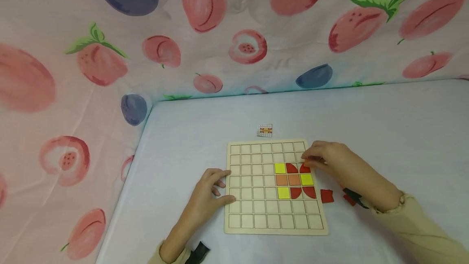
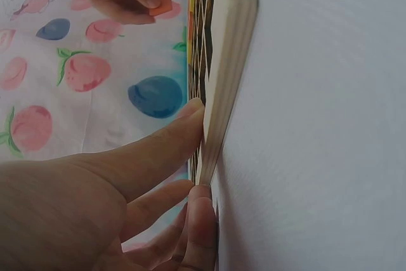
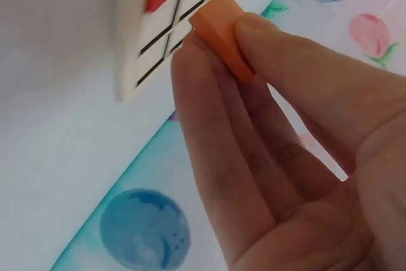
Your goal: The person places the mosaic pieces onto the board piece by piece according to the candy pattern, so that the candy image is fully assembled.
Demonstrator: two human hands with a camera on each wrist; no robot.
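A pale wooden grid board (image 1: 246, 206) lies flat on the white table. Its right side carries yellow squares (image 1: 283, 193), orange squares (image 1: 281, 180) and red quarter-circle tiles (image 1: 309, 192). My left hand (image 1: 203, 199) rests at the board's left edge, thumb (image 2: 184, 122) on the rim and other fingertips against its side. Over the board's upper right, my right hand (image 1: 335, 159) pinches a small orange tile (image 3: 223, 33) between thumb and fingers. From the right wrist view, this tile is tilted and held off the board.
A small printed pattern card (image 1: 265, 130) lies beyond the board's far edge. Right of the board are a red piece (image 1: 327, 196) and more red pieces (image 1: 349, 200), partly hidden by the right wrist. Fruit-print cloth (image 1: 205, 52) rises behind the table and at its left.
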